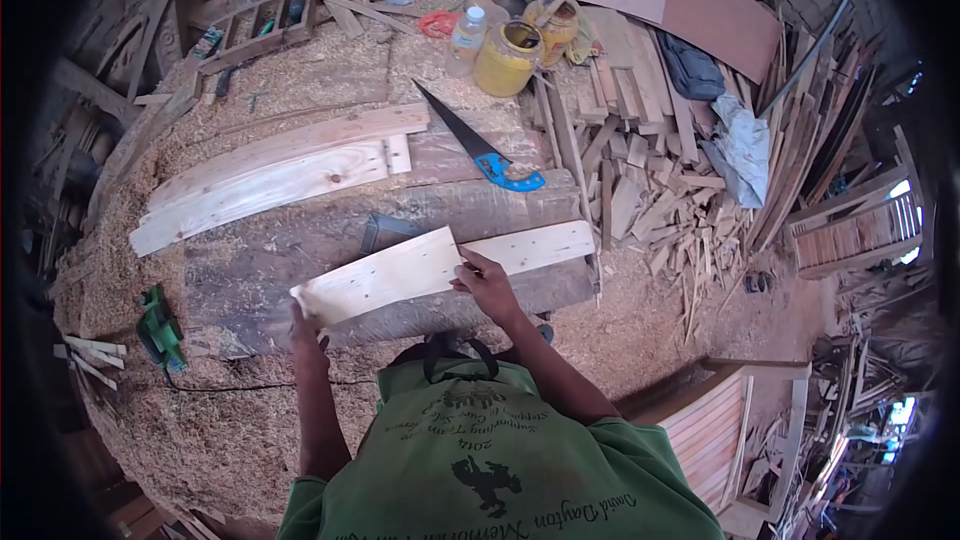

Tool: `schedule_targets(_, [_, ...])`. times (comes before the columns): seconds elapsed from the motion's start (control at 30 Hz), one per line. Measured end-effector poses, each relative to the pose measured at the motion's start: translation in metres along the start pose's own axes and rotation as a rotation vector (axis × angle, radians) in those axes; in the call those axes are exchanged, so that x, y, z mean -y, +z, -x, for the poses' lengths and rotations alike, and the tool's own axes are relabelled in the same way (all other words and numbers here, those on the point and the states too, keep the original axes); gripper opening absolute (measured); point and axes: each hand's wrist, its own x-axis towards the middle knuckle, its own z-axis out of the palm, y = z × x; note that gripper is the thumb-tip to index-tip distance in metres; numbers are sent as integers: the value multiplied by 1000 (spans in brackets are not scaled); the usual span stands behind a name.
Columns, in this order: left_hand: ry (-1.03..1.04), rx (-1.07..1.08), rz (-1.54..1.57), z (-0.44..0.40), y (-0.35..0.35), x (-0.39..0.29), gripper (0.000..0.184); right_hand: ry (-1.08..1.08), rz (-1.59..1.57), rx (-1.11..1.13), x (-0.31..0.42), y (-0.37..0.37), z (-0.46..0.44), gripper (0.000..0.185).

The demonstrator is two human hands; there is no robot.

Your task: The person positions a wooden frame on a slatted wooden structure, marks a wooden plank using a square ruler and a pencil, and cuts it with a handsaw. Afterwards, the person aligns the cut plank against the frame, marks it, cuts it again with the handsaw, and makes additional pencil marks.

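A short pale wooden board (385, 275) is held between my two hands above the workbench, slightly tilted. My left hand (308, 328) grips its left end, fingers partly hidden at the edge. My right hand (484, 285) closes on its right end. A longer wooden board (545, 246) lies on the bench, partly covered by the held one. Just behind them rests a dark try square (388, 230), half hidden. Farther back lies a handsaw (480, 145) with a blue handle. Several planks (290, 175) lie together at the back left of the bench.
A green power planer (160, 330) with a black cord sits at left among shavings. Yellow containers (508, 60) and a plastic bottle (467, 40) stand at the back. Wood offcuts (650, 190) are heaped at right. A wooden tool tray (260, 30) lies at back left.
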Motion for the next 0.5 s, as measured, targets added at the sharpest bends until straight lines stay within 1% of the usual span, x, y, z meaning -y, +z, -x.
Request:
schedule_targets(0.03, [72, 84, -76, -8, -1, 16, 68, 17, 13, -13, -8, -9, 5, 52])
schedule_targets(0.07, [86, 102, -76, -13, 4, 26, 53, 34, 28, -28, -11, -17, 10, 52])
schedule_targets(0.17, [86, 165, -84, -23, 12, 46, 45, 47, 60, -140, -17, -34, 37, 50])
schedule_targets(0.2, [95, 162, -113, -14, 19, 46, 43, 42, 66, -175, -18, -33, 42, 49])
schedule_targets(0.27, [131, 123, -163, 4, 23, 39, 40, 116, 76, -215, -21, -40, 50, 48])
schedule_targets(0.37, [35, 167, -177, -8, 12, 36, 34, 165, 23, -219, -22, -51, 51, 45])
schedule_targets(0.47, [-9, 148, -55, 7, 22, 21, 36, 158, 0, -209, -18, -52, 44, 43])
schedule_targets(0.5, [45, 182, -121, 0, 19, 20, 35, 147, 4, -207, -15, -51, 38, 43])
